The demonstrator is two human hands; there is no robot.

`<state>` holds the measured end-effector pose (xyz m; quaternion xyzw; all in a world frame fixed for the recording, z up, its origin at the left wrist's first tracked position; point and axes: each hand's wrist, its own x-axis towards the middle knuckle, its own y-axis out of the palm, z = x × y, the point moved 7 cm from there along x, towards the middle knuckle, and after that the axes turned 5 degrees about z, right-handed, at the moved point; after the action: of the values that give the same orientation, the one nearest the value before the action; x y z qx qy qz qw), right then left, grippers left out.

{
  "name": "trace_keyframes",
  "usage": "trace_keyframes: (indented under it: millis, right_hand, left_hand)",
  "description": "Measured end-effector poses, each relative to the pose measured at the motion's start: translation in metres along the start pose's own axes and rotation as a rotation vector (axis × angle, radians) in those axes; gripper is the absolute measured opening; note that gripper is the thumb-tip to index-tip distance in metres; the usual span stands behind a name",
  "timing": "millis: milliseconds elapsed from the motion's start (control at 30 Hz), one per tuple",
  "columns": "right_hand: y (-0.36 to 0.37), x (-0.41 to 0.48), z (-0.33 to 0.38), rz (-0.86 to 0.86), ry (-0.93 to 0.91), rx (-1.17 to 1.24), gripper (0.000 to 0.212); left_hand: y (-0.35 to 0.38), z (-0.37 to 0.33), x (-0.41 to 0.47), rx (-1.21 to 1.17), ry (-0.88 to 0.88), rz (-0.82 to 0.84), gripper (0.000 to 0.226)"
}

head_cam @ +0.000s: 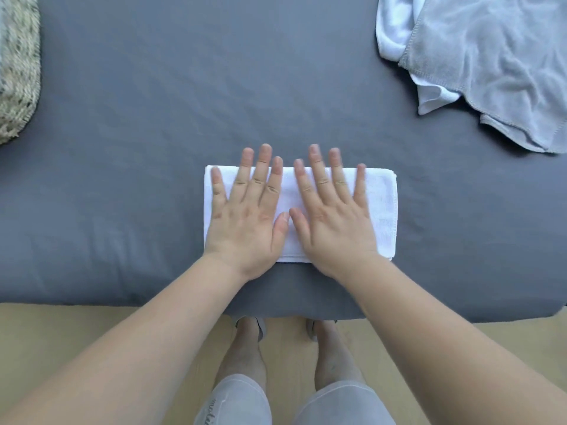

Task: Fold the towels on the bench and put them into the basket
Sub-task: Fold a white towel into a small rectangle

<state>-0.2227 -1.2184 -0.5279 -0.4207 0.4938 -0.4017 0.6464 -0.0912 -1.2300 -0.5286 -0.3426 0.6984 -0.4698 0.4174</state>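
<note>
Forearms (pixel 122 348), then left grip (pixel 245 222), right grip (pixel 334 225): flat, fingers spread, pressing folded towel (pixel 380 210) on bench (pixel 184 102) near edge. Towel long axis left-right; likely basket (pixel 17 72) far left, left grip nearer.

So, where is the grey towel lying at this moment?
In the head view the grey towel lies crumpled at the far right of the bench, partly over an unfolded white towel, apart from the folded white towel near the front edge.

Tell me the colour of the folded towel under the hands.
The folded towel is plain white, clearest in the head view.
</note>
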Motion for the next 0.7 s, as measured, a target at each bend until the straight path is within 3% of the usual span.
trace_keyframes:
  millis: [233, 433, 567, 700]
  right_hand:
    - [0.030, 0.006, -0.007, 0.096, 0.036, 0.000, 0.061]
    - [0.027, -0.010, -0.061, 0.112, 0.273, 0.001, 0.068]
    - [0.009, -0.010, -0.051, 0.090, 0.307, -0.027, 0.073]
    - [0.002, 0.000, 0.011, 0.035, 0.137, 0.014, 0.084]
  left_hand:
    - [0.036, 0.013, 0.007, 0.134, -0.012, 0.158, 0.073]
    - [0.030, 0.016, 0.004, 0.115, -0.050, 0.156, 0.075]
    - [0.009, 0.039, -0.009, 0.012, -0.213, 0.060, 0.081]
    - [-0.006, 0.066, -0.032, -0.171, -0.487, -0.016, 0.091]
